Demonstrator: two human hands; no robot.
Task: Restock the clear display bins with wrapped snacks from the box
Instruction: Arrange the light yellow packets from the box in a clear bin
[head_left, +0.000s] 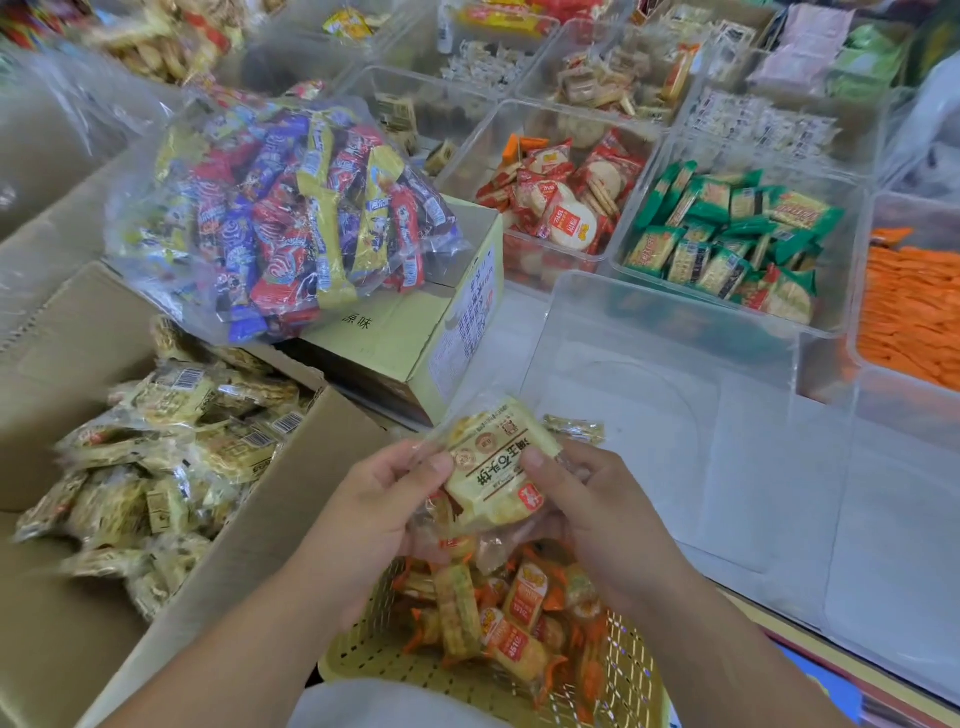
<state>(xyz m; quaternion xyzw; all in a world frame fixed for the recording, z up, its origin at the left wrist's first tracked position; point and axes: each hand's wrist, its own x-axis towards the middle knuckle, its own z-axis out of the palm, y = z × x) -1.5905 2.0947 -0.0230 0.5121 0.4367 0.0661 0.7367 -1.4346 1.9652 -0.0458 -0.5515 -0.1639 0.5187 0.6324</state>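
Both hands hold a small stack of yellow wrapped snacks (496, 470) above a yellow perforated basket (374, 654). My left hand (379, 504) grips the stack's left side, thumb on top. My right hand (587, 499) grips its right side, thumb pressed on the top packet. An open cardboard box (291, 499) at the left holds many more pale yellow wrapped snacks (166, 457). Just right of the hands stands a large clear display bin (675, 322) with nothing in it.
The basket holds orange and yellow packets (519, 613). A clear bag of colourful snack bars (280, 218) lies on a closed carton (415, 338). Behind are clear bins of red packets (561, 192), green packets (727, 234) and orange packets (909, 312).
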